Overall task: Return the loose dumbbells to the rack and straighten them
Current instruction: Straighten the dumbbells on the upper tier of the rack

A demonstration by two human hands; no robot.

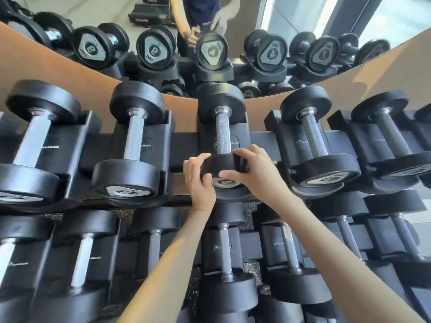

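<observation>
Left hand [198, 180] and right hand [255, 174]: both clamped on near head of middle dumbbell [223, 134], one on each side. Fingers curled over the rim, thumbs on its face. Dumbbell lies in a top-row cradle of rack [184, 142], far head toward mirror [81, 10]. Left neighbour [133, 136] and right neighbour [312, 136] sit in their own cradles. Lower row [224, 250] runs beneath the forearms.

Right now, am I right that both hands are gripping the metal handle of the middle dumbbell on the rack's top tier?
Not quite: in the head view the left hand and right hand grip the near black head of the middle dumbbell on the top tier of the rack, not its metal handle, which is bare.
</observation>
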